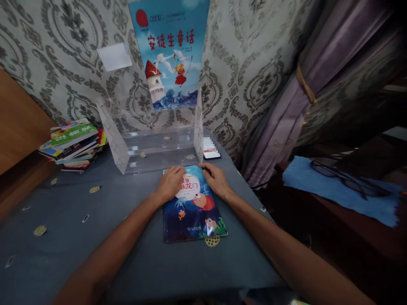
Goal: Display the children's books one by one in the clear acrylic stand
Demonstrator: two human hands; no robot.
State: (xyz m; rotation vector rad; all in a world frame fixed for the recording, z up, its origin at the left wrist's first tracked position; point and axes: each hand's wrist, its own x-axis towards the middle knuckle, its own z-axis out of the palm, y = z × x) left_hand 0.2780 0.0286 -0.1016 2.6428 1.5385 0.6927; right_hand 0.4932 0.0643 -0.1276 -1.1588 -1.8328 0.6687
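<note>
A blue picture book [189, 216] with red fish on its cover lies flat on the cloth-covered table. My left hand [171, 183] rests over its upper left edge, fingers close together and bent against the book. At the upper right edge, my right hand [216, 180] curls its fingers in against the book. Just beyond both hands is a clear acrylic rack [159, 146], with see-through side panels. A larger blue storybook [173, 55] stands upright behind the rack's lower part.
To the left sits an uneven stack of books [74, 142]. A phone [211, 148] lies right of the rack. A pale card [114, 57] shows at upper left. Eyeglasses [346, 173] lie on a blue cloth [302, 173] at right, near a tied purple curtain [286, 110].
</note>
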